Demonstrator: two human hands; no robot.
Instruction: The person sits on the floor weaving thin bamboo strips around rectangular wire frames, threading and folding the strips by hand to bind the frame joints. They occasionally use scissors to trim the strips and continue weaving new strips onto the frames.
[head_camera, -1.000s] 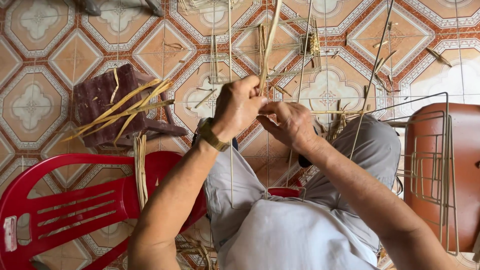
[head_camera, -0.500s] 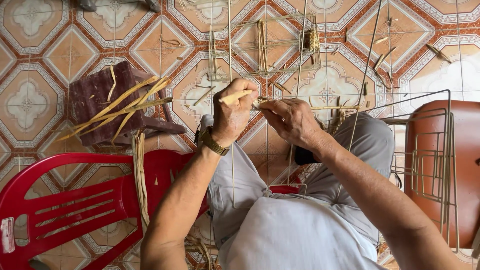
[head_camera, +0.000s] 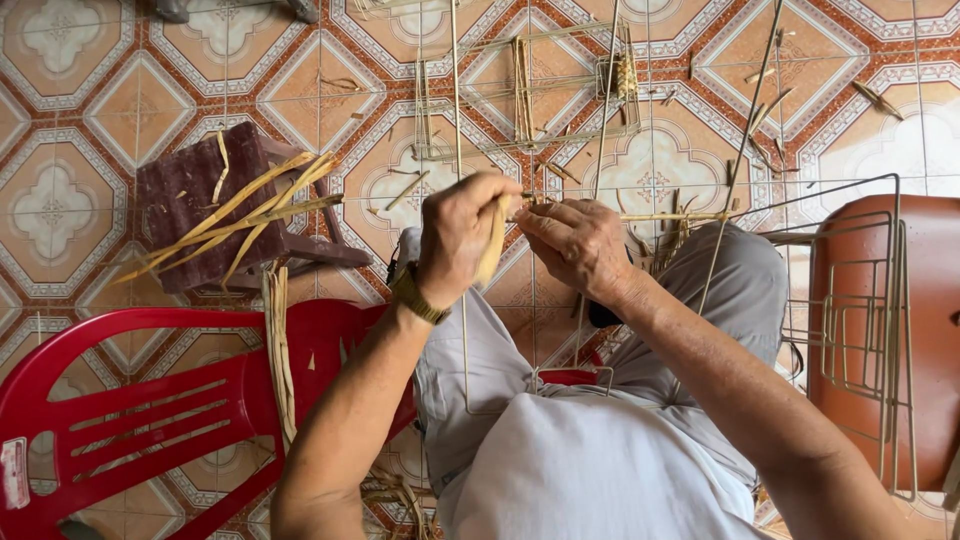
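Wire frame (head_camera: 520, 300) upright over the lap as before, left hand (head_camera: 455, 235) now fisted on a flat straw strip (head_camera: 493, 240) turned from level to hanging down, right hand (head_camera: 575, 245) still pinching the frame's horizontal wire beside it

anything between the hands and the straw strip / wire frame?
Nothing visible. The left hand already grips the straw strip, and the right hand pinches at the wire frame beside it.
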